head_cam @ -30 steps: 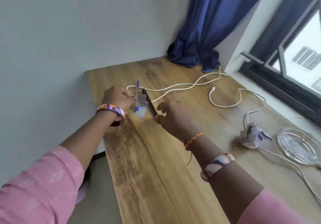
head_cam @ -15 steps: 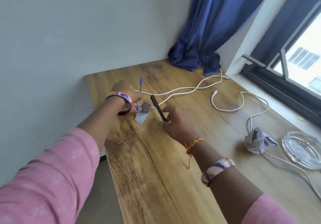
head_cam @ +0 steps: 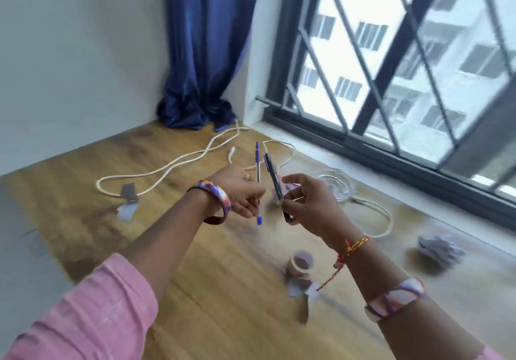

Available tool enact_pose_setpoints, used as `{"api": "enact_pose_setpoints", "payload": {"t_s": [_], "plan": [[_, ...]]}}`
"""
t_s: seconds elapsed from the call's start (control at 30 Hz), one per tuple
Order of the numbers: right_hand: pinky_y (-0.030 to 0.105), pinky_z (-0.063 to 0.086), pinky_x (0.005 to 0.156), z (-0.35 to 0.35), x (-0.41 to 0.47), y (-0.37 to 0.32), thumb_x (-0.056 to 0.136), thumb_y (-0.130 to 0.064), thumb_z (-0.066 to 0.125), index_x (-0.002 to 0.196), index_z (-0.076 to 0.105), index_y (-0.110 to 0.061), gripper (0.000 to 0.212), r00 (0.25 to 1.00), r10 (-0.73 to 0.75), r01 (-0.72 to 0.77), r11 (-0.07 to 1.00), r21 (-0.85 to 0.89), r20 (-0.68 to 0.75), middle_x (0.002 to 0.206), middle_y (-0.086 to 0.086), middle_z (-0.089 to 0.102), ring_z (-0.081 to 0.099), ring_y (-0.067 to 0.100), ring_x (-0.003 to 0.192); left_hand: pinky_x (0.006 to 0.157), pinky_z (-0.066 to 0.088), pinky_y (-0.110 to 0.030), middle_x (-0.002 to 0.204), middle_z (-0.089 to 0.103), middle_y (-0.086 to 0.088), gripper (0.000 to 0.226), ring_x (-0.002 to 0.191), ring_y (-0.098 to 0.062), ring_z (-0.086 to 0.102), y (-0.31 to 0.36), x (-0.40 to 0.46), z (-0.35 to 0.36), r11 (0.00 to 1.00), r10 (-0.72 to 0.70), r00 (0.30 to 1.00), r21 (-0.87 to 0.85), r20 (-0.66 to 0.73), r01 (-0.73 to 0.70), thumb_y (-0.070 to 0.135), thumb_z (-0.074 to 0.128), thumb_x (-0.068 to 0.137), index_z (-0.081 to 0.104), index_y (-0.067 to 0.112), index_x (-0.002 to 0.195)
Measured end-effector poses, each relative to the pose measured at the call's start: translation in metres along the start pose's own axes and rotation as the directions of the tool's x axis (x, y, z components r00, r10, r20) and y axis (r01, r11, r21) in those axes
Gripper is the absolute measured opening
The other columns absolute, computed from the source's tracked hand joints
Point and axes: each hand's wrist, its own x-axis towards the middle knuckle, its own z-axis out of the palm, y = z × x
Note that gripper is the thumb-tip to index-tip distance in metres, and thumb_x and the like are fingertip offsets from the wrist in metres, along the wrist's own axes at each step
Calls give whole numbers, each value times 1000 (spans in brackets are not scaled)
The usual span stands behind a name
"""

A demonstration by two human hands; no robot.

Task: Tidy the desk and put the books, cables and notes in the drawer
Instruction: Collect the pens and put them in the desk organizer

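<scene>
My left hand (head_cam: 237, 190) grips a clear pen with blue caps (head_cam: 258, 170), held upright above the wooden desk (head_cam: 92, 231). Close beside it, my right hand (head_cam: 310, 203) pinches a black pen (head_cam: 273, 178), tilted slightly left. A long white cable (head_cam: 170, 168) loops across the desk behind my hands and runs on to the right (head_cam: 382, 214). A small grey paper scrap (head_cam: 128, 203) lies on the desk at the left. A crumpled paper (head_cam: 438, 248) sits at the right.
A roll of tape (head_cam: 300, 264) stands on the desk below my right wrist. A glass dish (head_cam: 339, 185) sits near the window sill. A blue curtain (head_cam: 201, 52) hangs in the corner. The desk's left edge borders the grey wall.
Both hands lifted off the desk with their pens and moved right; the grey paper scrap stays on the desk at the left. The view swung up toward the window.
</scene>
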Motion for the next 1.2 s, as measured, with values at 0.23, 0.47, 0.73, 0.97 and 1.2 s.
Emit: {"api": "enact_pose_setpoints", "payload": {"t_s": [0.23, 0.47, 0.73, 0.97, 1.2], "plan": [[38, 57, 62, -108, -96, 68, 80, 2, 62, 118, 56, -9, 40, 948, 175, -180, 984, 7, -266, 76, 7, 60, 58, 13, 56, 44, 53, -19, 65, 62, -14, 21, 43, -11, 61, 54, -3, 129, 977, 120, 958, 140, 261, -160, 3, 50, 86, 53, 3, 65], [38, 59, 60, -196, -216, 140, 77, -1, 61, 112, 61, -12, 36, 762, 335, -385, 922, 28, -554, 76, 3, 62, 60, 15, 58, 49, 54, -22, 64, 61, -13, 20, 56, -20, 62, 97, -53, 285, 935, 149, 810, 185, 567, -301, 3, 54, 86, 56, 3, 66], [34, 50, 80, -269, -337, 222, 76, -10, 55, 101, 63, -23, 29, 495, 474, -710, 704, -24, -729, 87, 2, 65, 61, 27, 96, 41, 40, -17, 69, 52, -18, 11, 53, -19, 48, 116, -115, 432, 922, 106, 656, 173, 747, -346, -10, 49, 82, 55, -2, 77], [29, 50, 76, -298, -397, 269, 79, -13, 55, 72, 58, -26, 15, 392, 594, -810, 585, 43, -702, 98, 6, 70, 64, 27, 94, 44, 48, -22, 59, 58, -14, 15, 44, -17, 53, 111, -140, 519, 863, 107, 637, 247, 764, -441, -7, 53, 77, 56, 1, 65], [35, 51, 76, -344, -410, 253, 93, -38, 49, 101, 55, -32, 11, 503, 381, -355, 910, 216, -776, 95, 1, 66, 62, 21, 88, 60, 56, -38, 71, 66, -21, 15, 61, -31, 65, 130, -163, 585, 661, 309, 561, 251, 768, -708, 2, 59, 79, 55, 9, 66]]}}
